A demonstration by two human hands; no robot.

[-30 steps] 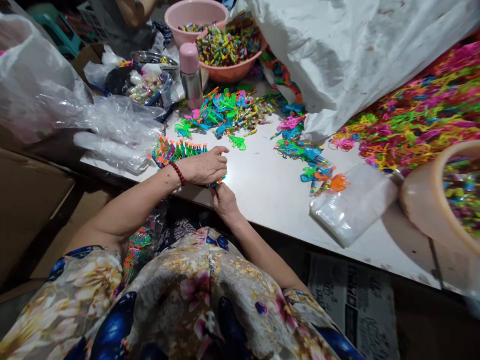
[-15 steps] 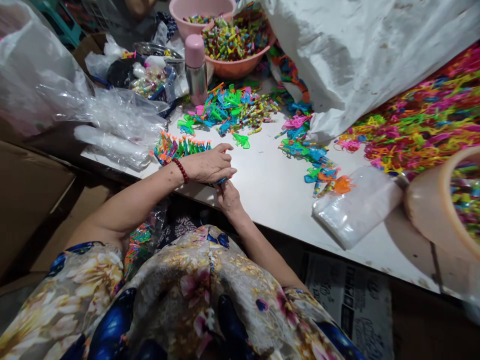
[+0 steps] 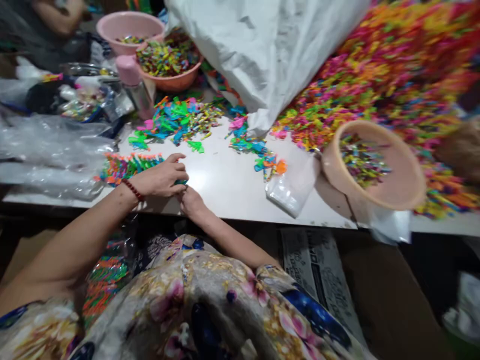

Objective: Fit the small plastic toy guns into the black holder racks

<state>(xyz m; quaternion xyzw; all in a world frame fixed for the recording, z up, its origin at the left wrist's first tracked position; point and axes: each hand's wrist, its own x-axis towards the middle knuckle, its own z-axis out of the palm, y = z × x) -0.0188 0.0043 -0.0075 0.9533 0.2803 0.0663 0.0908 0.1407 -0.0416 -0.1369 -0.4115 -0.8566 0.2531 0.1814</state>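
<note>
White tabletop (image 3: 232, 185) had swung leftward in view, exposing a tan basin (image 3: 375, 170); left hand (image 3: 159, 177) and right hand (image 3: 191, 200) stayed pinched together on a small blue-green toy piece (image 3: 181, 182).

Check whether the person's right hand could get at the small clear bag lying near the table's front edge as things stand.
Probably yes. The right hand sits at the table's front edge, and the clear bag lies to its right on the same surface with only bare tabletop between them. Nothing stands in that gap.
</note>
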